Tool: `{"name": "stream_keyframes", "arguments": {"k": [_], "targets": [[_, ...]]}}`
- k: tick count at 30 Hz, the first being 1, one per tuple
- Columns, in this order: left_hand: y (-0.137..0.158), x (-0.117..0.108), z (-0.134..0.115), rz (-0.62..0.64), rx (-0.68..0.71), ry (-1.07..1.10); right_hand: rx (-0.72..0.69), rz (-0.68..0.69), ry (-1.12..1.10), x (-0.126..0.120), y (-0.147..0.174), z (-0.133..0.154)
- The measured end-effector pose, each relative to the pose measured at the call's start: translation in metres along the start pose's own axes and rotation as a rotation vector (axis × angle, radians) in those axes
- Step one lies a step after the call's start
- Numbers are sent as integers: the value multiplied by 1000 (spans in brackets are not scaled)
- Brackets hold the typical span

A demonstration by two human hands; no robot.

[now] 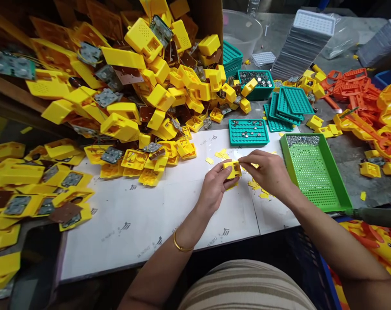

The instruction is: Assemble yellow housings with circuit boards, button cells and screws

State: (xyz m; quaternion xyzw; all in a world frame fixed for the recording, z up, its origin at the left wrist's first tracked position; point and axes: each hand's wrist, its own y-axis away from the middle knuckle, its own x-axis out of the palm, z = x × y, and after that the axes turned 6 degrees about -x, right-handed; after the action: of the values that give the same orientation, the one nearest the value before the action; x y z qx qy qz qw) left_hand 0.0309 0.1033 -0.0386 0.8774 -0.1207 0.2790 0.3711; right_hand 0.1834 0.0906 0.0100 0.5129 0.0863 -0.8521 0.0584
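Observation:
My left hand (215,185) is wrapped round a small yellow plastic housing (231,169), held just above the white work sheet (131,228). My right hand (269,170) comes in from the right, thumb and fingertips pinched together at the housing's right edge. Whatever those fingertips hold is too small to make out. Beneath and beside the hands lie scattered small flat yellow pieces (255,185). A teal ribbed tray (249,138) with several small round metal parts sits just beyond the hands. To the right is a green perforated tray (314,172) with small metal pieces at its far end.
A large heap of yellow housings (159,97) with circuit boards spills from a cardboard box at the left. More housings (17,189) lie front left. Behind are a teal bin (265,91), stacked teal trays (277,113) and a tall white stack (300,43). Orange parts (353,88) lie right.

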Motion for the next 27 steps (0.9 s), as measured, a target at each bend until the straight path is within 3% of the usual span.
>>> {"name": "stream_keyframes", "arguments": {"k": [4, 10, 16, 20, 24, 25, 27], "targets": [[1, 0, 0, 15, -8, -21, 47, -17, -52, 1, -2, -6], [2, 1, 4, -9, 8, -86, 56, 126, 70, 1, -5, -1], [4, 3, 5, -30, 42, -226, 91, 200, 13, -9, -6, 0], [5, 2, 1, -8, 23, -211, 94, 138, -157, -4, -6, -5], [5, 1, -3, 11, 12, -177, 190, 236, -630, -1, -17, -24], [5, 0, -4, 8, -3, -156, 198, 227, -656, -1, -23, -31], [4, 0, -5, -8, -41, -115, 222, 85, -504, -2, -35, -44]]}}
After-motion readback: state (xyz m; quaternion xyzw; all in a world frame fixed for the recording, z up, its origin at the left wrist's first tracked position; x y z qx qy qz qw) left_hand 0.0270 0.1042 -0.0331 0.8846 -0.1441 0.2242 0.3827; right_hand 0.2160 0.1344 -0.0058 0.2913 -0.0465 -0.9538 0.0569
